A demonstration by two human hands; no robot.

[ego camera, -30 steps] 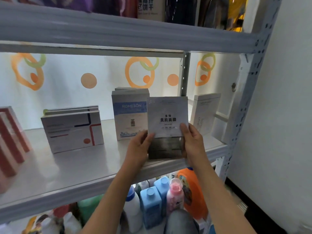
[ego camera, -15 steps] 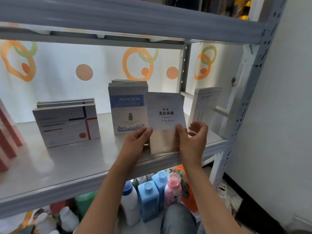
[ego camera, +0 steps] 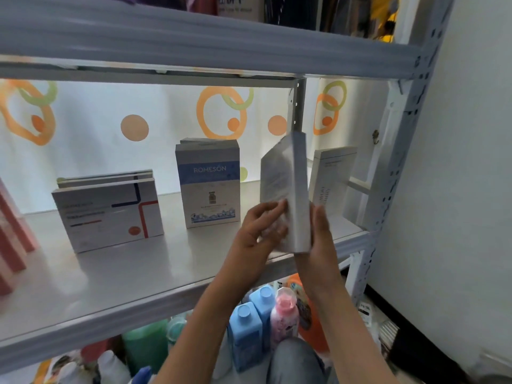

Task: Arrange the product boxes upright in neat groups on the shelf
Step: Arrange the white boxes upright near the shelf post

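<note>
A thin white box (ego camera: 288,189) stands upright at the front right of the grey shelf (ego camera: 116,275), turned so its narrow spine faces me. My left hand (ego camera: 257,231) holds its left face near the bottom, fingers curled against it. My right hand (ego camera: 321,231) lies flat along its right side, fingers straight. To the left stand the blue-and-white ROMESON boxes (ego camera: 209,184), and farther left a group of wide white boxes with red and blue lines (ego camera: 110,214). Another white box (ego camera: 332,178) stands upright behind my right hand.
Pink-and-white boxes (ego camera: 13,242) stand at the shelf's left edge. A perforated upright post (ego camera: 399,151) and a white wall bound the right side. Below the shelf are blue bottles (ego camera: 250,328), a pink bottle (ego camera: 285,317), an orange jug and green containers. Another shelf board runs overhead.
The held box has been turned from front-facing to edge-on. My right hand went from loose beside the box to flat against its right side. The view tilted slightly.
</note>
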